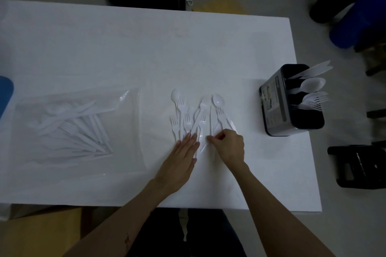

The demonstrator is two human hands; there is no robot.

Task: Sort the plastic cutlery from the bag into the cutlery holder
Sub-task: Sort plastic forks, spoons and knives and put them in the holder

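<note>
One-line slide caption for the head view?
Two bare hands sort loose white plastic cutlery beside a black cutlery holder.

White cutlery (196,115) lies loose between clear bag (73,127) and black holder (292,100).

Bag (69,129) left, loose cutlery (196,115) center, holder (290,100) right.

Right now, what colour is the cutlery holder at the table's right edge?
Black, with a grey printed label on its side; the cutlery holder shows in the head view.
</note>
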